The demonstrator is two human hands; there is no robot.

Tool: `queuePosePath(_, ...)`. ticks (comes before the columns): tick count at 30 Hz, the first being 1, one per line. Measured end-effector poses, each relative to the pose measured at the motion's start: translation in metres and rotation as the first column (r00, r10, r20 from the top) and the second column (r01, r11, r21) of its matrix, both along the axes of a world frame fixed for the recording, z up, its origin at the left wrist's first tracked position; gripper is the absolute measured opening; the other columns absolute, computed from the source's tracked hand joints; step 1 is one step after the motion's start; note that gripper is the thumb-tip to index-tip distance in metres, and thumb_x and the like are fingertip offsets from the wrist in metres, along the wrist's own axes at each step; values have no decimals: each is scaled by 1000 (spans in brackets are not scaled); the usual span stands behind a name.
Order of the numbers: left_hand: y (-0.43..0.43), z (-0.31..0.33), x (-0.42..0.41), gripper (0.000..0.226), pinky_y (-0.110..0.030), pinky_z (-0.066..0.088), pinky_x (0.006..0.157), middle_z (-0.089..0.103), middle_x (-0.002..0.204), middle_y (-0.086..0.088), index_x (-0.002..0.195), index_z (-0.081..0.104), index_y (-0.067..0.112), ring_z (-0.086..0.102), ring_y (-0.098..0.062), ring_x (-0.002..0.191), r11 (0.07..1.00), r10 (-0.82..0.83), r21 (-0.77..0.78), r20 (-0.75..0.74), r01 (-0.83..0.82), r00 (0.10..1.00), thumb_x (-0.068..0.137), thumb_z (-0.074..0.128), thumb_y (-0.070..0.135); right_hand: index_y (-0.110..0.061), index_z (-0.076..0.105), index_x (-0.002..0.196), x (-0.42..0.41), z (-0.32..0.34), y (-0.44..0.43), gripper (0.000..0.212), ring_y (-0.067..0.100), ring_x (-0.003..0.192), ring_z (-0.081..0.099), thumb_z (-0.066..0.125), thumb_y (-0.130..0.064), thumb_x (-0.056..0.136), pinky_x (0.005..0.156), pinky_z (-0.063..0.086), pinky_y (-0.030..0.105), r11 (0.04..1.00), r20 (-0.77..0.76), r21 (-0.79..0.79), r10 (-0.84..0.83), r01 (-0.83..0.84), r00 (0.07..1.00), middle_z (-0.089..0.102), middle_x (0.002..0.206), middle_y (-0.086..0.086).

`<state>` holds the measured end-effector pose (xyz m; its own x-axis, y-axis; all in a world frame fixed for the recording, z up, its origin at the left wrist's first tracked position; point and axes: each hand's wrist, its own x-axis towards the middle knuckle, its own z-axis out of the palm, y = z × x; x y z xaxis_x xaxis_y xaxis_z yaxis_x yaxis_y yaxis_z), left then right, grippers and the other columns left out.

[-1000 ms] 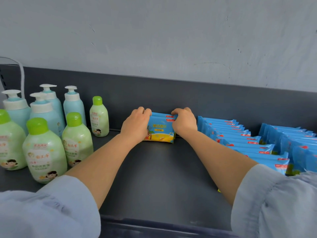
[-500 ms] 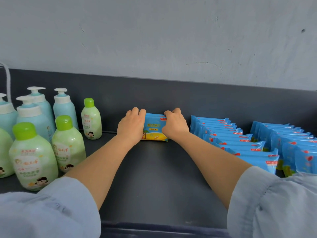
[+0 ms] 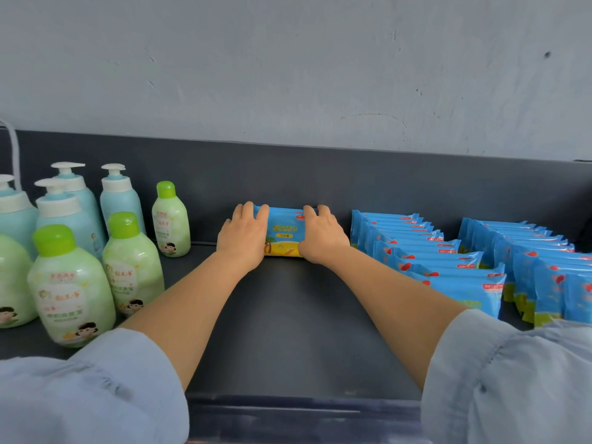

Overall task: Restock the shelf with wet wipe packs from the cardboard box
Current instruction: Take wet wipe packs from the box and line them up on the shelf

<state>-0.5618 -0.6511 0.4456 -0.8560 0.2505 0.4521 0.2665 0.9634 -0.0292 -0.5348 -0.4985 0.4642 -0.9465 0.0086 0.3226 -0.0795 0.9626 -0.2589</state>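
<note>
A blue and yellow wet wipe pack [image 3: 284,232] stands upright against the dark back panel of the shelf [image 3: 288,331]. My left hand [image 3: 242,235] grips its left end, fingers curled over the top edge. My right hand [image 3: 322,237] grips its right end the same way. Whether more packs stand behind it is hidden. To the right run two rows of the same blue packs, one row [image 3: 426,251] close by and another row [image 3: 538,261] further right. The cardboard box is out of view.
Green-capped lotion bottles [image 3: 72,286] and pale blue pump bottles [image 3: 120,197] crowd the shelf's left side. A small green bottle [image 3: 170,219] stands nearest my left hand. The shelf's front lip [image 3: 304,408] runs below my forearms. A grey wall rises behind.
Both hands have pushed the pack a little further back until it stands against the back panel. The view has shifted slightly to the right.
</note>
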Motion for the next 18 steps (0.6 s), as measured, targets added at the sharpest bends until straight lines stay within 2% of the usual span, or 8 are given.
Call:
queuePosePath(3,-3,0,6,82,-39,45,96,29,143,-13,144,22,14,34,-27,130,999,29,-22,9,-29,1000,80,72,15,-14,22,146,8,-1,-1,79,25,127,36,68,-18,82,94,49,38,1000,23,6,-2,2,1000,29,140,10)
queuePosePath(6,-2,2,18,78,-37,45,94,31,143,-13,143,24,14,35,-27,130,999,40,-32,-5,-40,999,81,72,19,-13,19,148,20,-1,-1,80,26,131,32,67,-18,84,98,46,38,1000,39,18,-1,1,999,27,142,11)
queuePosePath(9,0,5,36,71,-35,45,88,35,137,-11,140,27,14,37,-25,126,998,44,-45,-14,-45,999,83,69,19,-13,24,145,35,-1,1,73,26,128,34,64,-17,84,93,45,37,999,30,30,8,-9,1000,30,138,10)
queuePosePath(14,8,11,79,73,-34,45,83,40,134,-9,143,26,13,38,-24,125,993,93,-80,10,-92,996,84,68,21,-11,34,139,71,1,11,61,25,123,38,62,-15,85,82,41,32,998,28,41,48,-49,998,36,132,10)
queuePosePath(18,19,13,122,64,-36,45,85,43,130,-8,139,33,13,41,-25,122,986,139,-91,25,-137,990,85,67,22,-10,37,134,107,1,22,54,27,122,39,59,-14,85,79,38,31,993,28,57,101,-102,994,37,132,10)
